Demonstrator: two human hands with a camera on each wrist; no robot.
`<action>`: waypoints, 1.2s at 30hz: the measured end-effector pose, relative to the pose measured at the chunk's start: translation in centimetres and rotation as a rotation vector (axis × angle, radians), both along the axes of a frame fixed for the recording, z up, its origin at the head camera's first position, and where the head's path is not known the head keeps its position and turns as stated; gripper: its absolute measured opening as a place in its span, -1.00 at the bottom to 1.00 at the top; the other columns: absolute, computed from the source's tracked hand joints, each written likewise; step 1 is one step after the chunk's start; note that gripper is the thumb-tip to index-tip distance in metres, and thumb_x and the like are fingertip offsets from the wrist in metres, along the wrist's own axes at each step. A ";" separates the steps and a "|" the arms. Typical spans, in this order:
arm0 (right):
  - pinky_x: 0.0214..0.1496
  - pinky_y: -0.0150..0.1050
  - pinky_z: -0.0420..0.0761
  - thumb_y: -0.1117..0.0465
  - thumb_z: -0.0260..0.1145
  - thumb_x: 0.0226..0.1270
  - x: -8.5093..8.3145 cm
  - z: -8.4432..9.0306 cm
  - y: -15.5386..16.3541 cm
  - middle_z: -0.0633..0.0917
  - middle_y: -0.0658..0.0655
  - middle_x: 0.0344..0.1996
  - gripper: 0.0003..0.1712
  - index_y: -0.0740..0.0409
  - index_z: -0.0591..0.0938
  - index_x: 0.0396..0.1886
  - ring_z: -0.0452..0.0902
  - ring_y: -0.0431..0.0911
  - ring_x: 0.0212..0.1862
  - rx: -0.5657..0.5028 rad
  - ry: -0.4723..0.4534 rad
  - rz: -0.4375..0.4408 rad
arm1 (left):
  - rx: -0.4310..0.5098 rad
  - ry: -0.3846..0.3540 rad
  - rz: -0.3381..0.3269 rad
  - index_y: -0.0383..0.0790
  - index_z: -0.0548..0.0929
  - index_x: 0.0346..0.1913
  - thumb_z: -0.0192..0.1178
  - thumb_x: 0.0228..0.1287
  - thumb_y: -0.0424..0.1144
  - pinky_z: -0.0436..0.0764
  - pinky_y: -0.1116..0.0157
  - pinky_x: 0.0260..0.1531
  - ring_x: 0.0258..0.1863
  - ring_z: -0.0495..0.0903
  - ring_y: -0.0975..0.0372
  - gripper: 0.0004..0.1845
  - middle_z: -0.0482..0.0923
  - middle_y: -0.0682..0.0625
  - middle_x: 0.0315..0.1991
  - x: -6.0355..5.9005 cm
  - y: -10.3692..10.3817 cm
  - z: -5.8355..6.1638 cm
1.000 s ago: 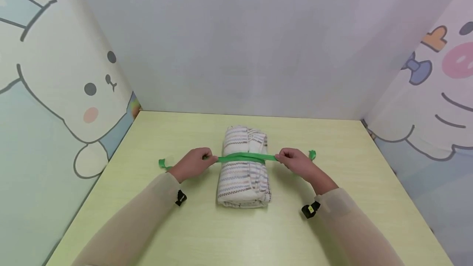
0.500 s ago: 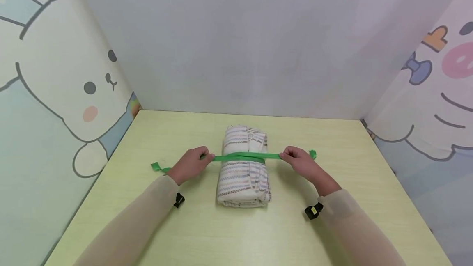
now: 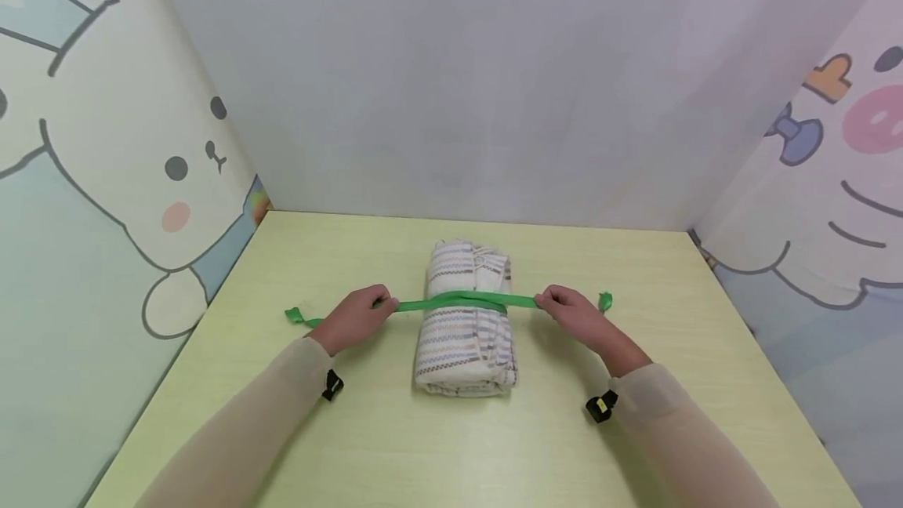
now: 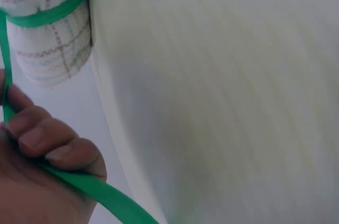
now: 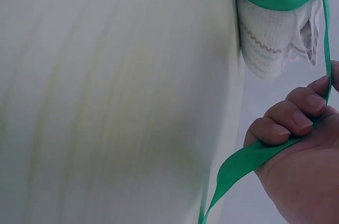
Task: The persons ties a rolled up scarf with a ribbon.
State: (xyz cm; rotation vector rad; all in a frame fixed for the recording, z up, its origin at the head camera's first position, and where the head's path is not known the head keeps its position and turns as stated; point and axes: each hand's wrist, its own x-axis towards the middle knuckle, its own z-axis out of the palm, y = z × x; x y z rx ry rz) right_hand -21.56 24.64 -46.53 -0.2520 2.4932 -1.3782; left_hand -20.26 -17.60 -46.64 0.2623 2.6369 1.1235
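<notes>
A folded, striped white cloth point(image 3: 458, 347) lies as a bundle on the table, with a green ribbon point(image 3: 469, 299) round its middle. My left hand point(image 3: 355, 318) grips the ribbon on the left side of the bundle, fingers curled over it. On the opposite side my right hand point(image 3: 574, 320) pinches the other length. Both lengths run straight out from the cloth, crossing on top of it. In the left wrist view the ribbon point(image 4: 106, 192) passes through the palm and trails out below. The right wrist view has its loose tail point(image 5: 241, 168) hanging from under the curled fingers.
The pale yellow table point(image 3: 451, 453) is bounded by a grey wall point(image 3: 466, 85) at the back. Cartoon-printed panels point(image 3: 134, 202) stand at left and right. A small black device point(image 3: 601, 406) sits at each wrist.
My left hand has moved left along with its loose ribbon tail, and my right hand slightly right. The ribbon lengths between the hands and the bundle show longer. The bundle has stayed in place.
</notes>
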 end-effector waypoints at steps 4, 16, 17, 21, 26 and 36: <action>-0.36 -0.16 0.31 -0.07 0.08 0.68 0.1 -0.1 0.7 0.35 0.08 -0.50 -0.50 0.29 0.40 -0.30 0.21 -0.02 -0.46 0.024 0.009 -0.018 | 0.017 -0.020 -0.007 -0.16 0.52 -0.25 0.05 0.63 0.01 0.36 0.22 -0.40 -0.48 0.33 0.16 -0.67 0.36 -0.01 -0.45 0.2 -1.4 -0.3; -0.34 -0.17 0.35 -0.03 0.13 0.66 -0.1 -1.2 1.6 0.40 0.07 -0.49 -0.63 0.13 0.46 -0.31 0.30 -0.02 -0.44 0.150 0.050 -0.043 | -0.083 -0.014 0.063 -0.15 0.51 -0.24 0.02 0.64 -0.01 0.33 0.23 -0.41 -0.49 0.31 0.16 -0.69 0.35 -0.02 -0.46 0.1 -2.8 -0.2; -0.33 -0.16 0.35 -0.03 0.14 0.65 -0.1 -1.1 1.5 0.40 0.08 -0.48 -0.63 0.14 0.47 -0.30 0.30 -0.02 -0.44 0.149 0.050 -0.039 | -0.083 -0.011 0.063 -0.14 0.52 -0.24 0.02 0.64 0.00 0.33 0.23 -0.42 -0.50 0.31 0.16 -0.69 0.35 -0.02 -0.47 0.1 -2.8 -0.2; -0.35 -0.16 0.37 -0.06 0.17 0.63 -0.1 -0.9 1.2 0.45 0.08 -0.47 -0.62 0.17 0.52 -0.26 0.33 -0.03 -0.43 0.168 0.048 -0.021 | -0.101 -0.032 0.055 -0.14 0.53 -0.25 0.03 0.63 -0.02 0.33 0.24 -0.44 -0.52 0.32 0.17 -0.70 0.35 -0.01 -0.49 0.2 -2.6 -0.1; -0.31 -0.15 0.45 -0.05 0.19 0.62 0.0 -0.3 0.8 0.57 0.08 -0.38 -0.66 0.14 0.60 -0.15 0.43 -0.03 -0.35 0.253 0.052 0.004 | -0.153 -0.027 0.026 -0.14 0.54 -0.22 0.08 0.60 -0.06 0.38 0.24 -0.40 -0.45 0.38 0.18 -0.75 0.42 0.00 -0.44 0.2 -2.7 -0.2; 0.25 0.26 0.48 -0.03 0.22 0.60 1.5 0.8 1.3 0.60 0.30 0.21 -0.50 0.25 0.58 0.26 0.46 0.28 0.29 0.348 0.138 0.026 | -0.284 0.056 0.025 -0.31 0.50 0.25 0.16 0.54 -0.01 0.54 -0.07 0.13 0.10 0.55 -0.04 -0.53 0.56 -0.19 0.13 0.4 -2.7 1.1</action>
